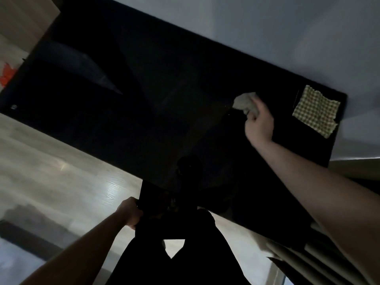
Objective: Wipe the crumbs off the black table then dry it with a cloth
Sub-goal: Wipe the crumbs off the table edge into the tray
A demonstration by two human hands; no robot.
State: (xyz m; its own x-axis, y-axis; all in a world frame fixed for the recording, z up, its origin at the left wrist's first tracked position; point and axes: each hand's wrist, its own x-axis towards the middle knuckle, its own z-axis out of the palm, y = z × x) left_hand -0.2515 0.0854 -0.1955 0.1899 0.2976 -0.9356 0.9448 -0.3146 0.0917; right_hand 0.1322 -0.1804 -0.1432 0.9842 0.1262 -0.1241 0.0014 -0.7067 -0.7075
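Observation:
The black table (156, 93) runs slantwise across the view, very dark. My right hand (259, 122) presses a crumpled pale rag (244, 102) onto the tabletop near its right end. A few tiny light crumbs (228, 109) dot the surface just left of the rag. A yellow checked cloth (315, 111) lies flat by the right corner, apart from my hand. My left hand (130, 212) grips a dark flat object (152, 197) held under the table's near edge; what it is stays unclear in the dim light.
A white wall (267, 27) borders the table's far side. Pale wood floor (67, 171) lies below on the left. My dark-clothed legs (185, 254) fill the bottom centre. An orange item (7, 76) shows at the left edge. Slatted boards (304, 258) sit bottom right.

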